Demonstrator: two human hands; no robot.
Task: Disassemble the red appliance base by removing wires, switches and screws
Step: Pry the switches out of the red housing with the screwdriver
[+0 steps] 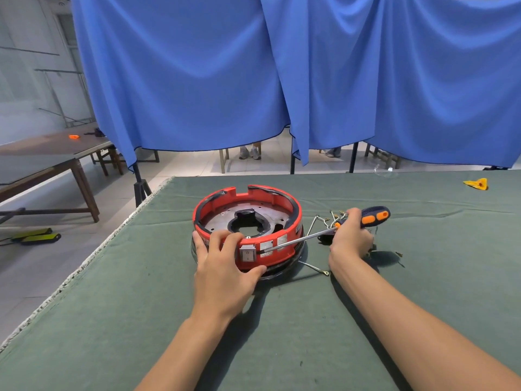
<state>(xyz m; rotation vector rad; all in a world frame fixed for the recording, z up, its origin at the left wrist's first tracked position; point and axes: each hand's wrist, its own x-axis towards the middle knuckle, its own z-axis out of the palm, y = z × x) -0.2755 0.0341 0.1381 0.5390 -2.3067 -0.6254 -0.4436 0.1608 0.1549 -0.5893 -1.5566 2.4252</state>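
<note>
The red appliance base [270,197], a round ring with a grey metal floor and a dark centre hole, sits on the green table cloth [141,320]. My left hand [222,266] grips its near wall, fingers over the rim. A grey rocker switch [248,253] sticks out of the near wall beside my fingers. My right hand [352,238] holds a screwdriver [375,215] with a dark blue and orange handle. Its metal shaft reaches left, and the tip touches the right edge of the switch. Loose white wires [315,222] with brass terminals lie to the right of the base.
A yellow scrap [478,184] lies at the table's far right. A blue curtain [282,80] hangs behind the table. The table's left edge drops to the floor, where wooden tables [56,153] stand. A thin wire [314,267] pokes out beneath the base.
</note>
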